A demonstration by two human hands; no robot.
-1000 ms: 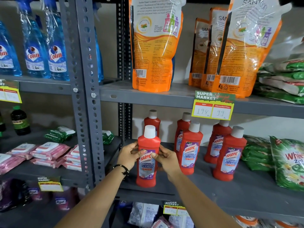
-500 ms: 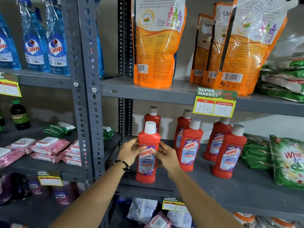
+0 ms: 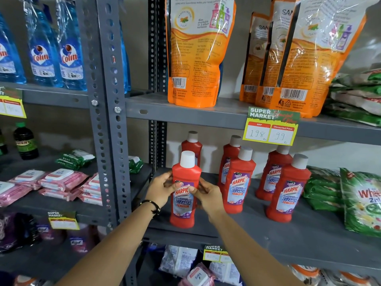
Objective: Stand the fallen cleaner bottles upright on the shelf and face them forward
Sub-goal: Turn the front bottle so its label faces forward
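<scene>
A red Harpic cleaner bottle point(image 3: 185, 211) with a white cap stands upright near the front left of the grey shelf point(image 3: 288, 242), its label facing me. My left hand point(image 3: 161, 190) grips its left side and my right hand point(image 3: 208, 198) grips its right side, thumbs on the label. Behind it stands another red bottle point(image 3: 192, 146), partly hidden. To the right, several more red Harpic bottles stand upright with labels forward, among them one at the middle point(image 3: 239, 182) and one at the right front point(image 3: 287, 190).
Green detergent packs point(image 3: 360, 203) lie at the shelf's right end. Orange refill pouches point(image 3: 193, 52) stand on the shelf above, with a price tag point(image 3: 271, 126) on its edge. A grey upright post point(image 3: 107, 112) is to the left, with blue Colin bottles point(image 3: 41, 50) and pink wipes point(image 3: 57, 180) beyond.
Both hands have stayed on the front bottle, which keeps upright in the same place; the fingers shifted slightly on its label. The camera has moved a little closer.
</scene>
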